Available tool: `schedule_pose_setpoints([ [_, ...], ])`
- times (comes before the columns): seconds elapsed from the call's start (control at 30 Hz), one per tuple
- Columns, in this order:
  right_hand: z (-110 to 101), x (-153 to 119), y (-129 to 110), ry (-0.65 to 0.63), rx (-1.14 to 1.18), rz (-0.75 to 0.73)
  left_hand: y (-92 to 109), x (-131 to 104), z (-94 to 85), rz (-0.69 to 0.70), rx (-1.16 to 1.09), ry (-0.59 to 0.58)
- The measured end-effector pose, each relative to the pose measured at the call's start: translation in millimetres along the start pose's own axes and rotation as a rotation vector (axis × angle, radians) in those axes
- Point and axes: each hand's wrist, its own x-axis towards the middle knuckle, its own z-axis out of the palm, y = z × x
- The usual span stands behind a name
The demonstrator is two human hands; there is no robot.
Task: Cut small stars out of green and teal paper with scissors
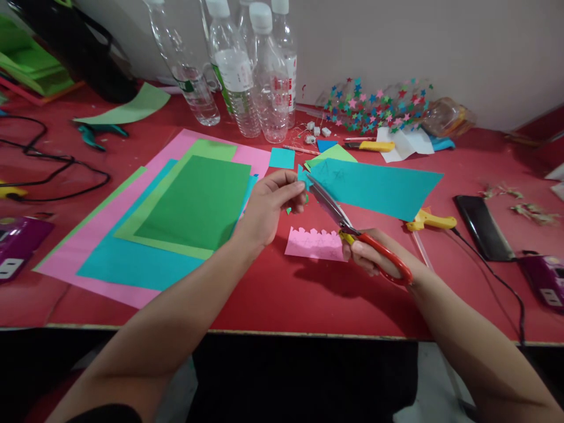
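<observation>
My left hand [275, 202] pinches a small piece of blue paper [304, 177] between thumb and fingers. In my right hand [370, 252] is a pair of scissors [382, 258] with red handles, my fingers wrapped round them. Their blades point up and left, with the tips at the blue piece. Below the blades lies a strip of pink paper [315, 247] with a jagged top edge and faint star outlines. A large blue sheet [379, 185], also with pencilled stars, lies just behind the scissors.
Stacked coloured sheets [194, 202] cover the left of the red table [264, 299]. Plastic bottles [268, 88] stand along the wall, near a star-covered bottle [379, 106] on its side. A yellow cutter [376, 145], a glue gun [429, 220] and a black phone [482, 226] lie to the right.
</observation>
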Motion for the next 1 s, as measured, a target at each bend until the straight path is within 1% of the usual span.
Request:
schedule_pose_setpoints([
  [0.13,1,0,0,0.005,0.012,0.014,-1,-3,3.2,0.044,0.020,0.019],
  [0.27,-1,0,2,0.007,-0.022,-0.019,0,-3,3.7,0.070,0.061,-0.002],
  [0.37,-6,-1,2,-0.025,-0.058,-0.018,4,-3,1.8,0.089,0.083,-0.011],
  [0.47,-9,-1,3,-0.071,-0.069,-0.005,8,-2,-0.5,0.084,0.115,-0.017],
  [0.57,-9,-1,3,-0.059,-0.068,-0.010,11,-1,-1.4,0.070,0.156,-0.013],
  [0.67,-6,1,4,-0.042,-0.051,-0.024,10,-2,-0.4,0.096,0.179,0.003],
  [0.83,6,3,3,0.009,0.015,0.026,2,-5,3.5,0.160,0.180,0.029],
  [1.0,20,4,3,0.079,0.061,0.071,-2,-8,8.5,0.144,0.175,0.084],
])
